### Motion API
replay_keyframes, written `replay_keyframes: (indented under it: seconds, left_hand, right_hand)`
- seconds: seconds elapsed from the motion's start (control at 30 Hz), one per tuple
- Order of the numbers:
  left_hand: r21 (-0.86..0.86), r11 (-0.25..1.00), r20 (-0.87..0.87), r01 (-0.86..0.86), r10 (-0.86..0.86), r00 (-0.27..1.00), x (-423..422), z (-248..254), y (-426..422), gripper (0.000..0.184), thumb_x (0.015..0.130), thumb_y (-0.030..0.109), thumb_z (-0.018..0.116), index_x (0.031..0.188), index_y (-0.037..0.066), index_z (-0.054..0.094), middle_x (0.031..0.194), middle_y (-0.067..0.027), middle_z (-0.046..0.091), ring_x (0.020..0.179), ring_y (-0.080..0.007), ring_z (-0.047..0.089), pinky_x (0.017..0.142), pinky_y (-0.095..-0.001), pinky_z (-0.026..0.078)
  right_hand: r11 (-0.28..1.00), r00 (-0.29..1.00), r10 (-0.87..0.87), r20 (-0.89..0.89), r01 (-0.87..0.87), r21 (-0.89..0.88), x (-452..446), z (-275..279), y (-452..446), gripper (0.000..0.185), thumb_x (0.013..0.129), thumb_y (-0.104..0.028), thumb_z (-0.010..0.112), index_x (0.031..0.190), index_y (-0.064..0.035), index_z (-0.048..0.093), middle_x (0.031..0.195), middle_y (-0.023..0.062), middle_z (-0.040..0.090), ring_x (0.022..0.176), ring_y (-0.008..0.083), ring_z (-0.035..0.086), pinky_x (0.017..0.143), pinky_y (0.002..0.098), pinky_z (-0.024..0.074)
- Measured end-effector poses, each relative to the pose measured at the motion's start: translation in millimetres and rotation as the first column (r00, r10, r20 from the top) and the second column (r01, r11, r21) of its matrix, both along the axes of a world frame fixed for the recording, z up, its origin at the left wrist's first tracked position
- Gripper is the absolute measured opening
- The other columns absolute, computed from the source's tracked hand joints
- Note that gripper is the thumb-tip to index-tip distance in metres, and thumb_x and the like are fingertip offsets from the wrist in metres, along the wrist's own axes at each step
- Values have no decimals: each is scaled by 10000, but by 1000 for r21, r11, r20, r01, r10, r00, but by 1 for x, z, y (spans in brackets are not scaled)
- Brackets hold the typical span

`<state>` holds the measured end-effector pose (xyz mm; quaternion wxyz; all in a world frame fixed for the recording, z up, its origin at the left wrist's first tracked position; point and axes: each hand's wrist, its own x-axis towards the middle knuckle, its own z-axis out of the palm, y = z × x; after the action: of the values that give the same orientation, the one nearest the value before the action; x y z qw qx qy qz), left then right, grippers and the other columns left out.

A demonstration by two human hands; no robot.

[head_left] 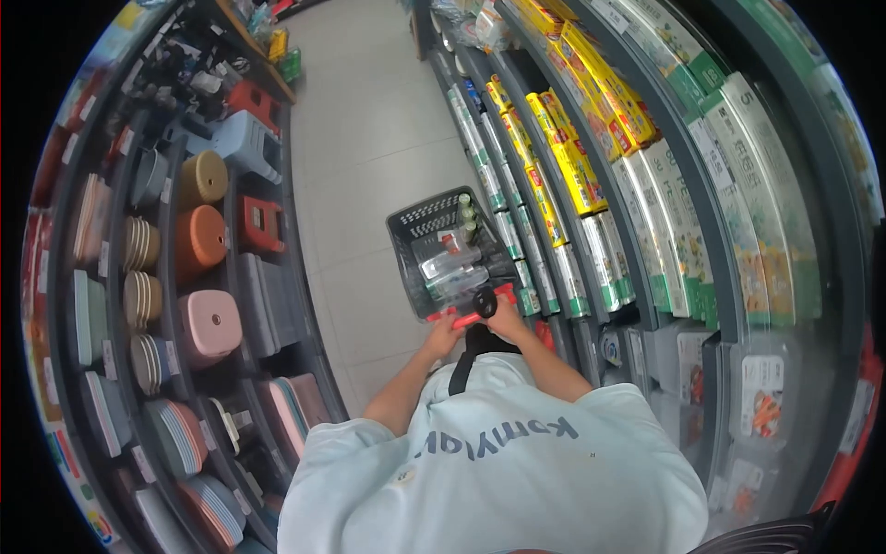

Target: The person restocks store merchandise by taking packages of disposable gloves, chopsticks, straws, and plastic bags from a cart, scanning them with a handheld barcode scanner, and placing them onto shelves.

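Note:
A dark basket [406, 263] with a red handle [468, 319] hangs in front of my body, low over the floor. My left hand [445, 334] is closed round the left part of the handle. On the handle's right part, beside a round black piece [484, 303], my right hand [506, 319] is closed too. Inside the basket lie clear plastic-wrapped items [452, 270], and green-capped containers [467, 214] stand toward its far right corner.
Shelves on the left hold plastic bins [210, 325], stacked bowls and stools [245, 143]. Boxed rolls [577, 166] and clear packs [761, 397] fill the shelves close on the right. A tiled aisle floor [355, 120] runs ahead between them.

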<state>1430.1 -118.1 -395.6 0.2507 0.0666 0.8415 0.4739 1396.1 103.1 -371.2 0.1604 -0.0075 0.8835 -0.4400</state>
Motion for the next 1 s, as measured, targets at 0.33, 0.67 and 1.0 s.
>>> replay_keyframes:
  seconds: [0.33,0.67,1.0]
  left_hand:
    - [46,999,-275,-11,23,961,77,-29,-28,418,868,207,691,1236,41,582,1276,-222,562,1212,-421,511,1044,-476,408]
    - [-491,869,-100,70,-136,986,143,31,-42,419,800,214,701,1186,92,592,1278,-130,548,1265,-344,483,996,-561,416]
    - [-624,781,33,15,7,999,196,27,-17,434,825,269,665,1255,211,648,1384,-64,521,1326,-344,436,1060,-681,296]
  right_hand:
    - [956,967,-244,74,227,186,99,13,-34,417,707,-106,730,1118,-74,664,1177,208,609,1133,401,588,993,457,477]
    - [946,951,-295,93,277,170,214,-12,-79,377,763,-209,719,1105,-62,662,1134,193,633,1142,364,564,963,438,486]
    - [998,980,-47,192,41,39,262,26,-47,468,726,-190,720,1175,-93,632,1188,191,627,1169,370,568,971,439,490]
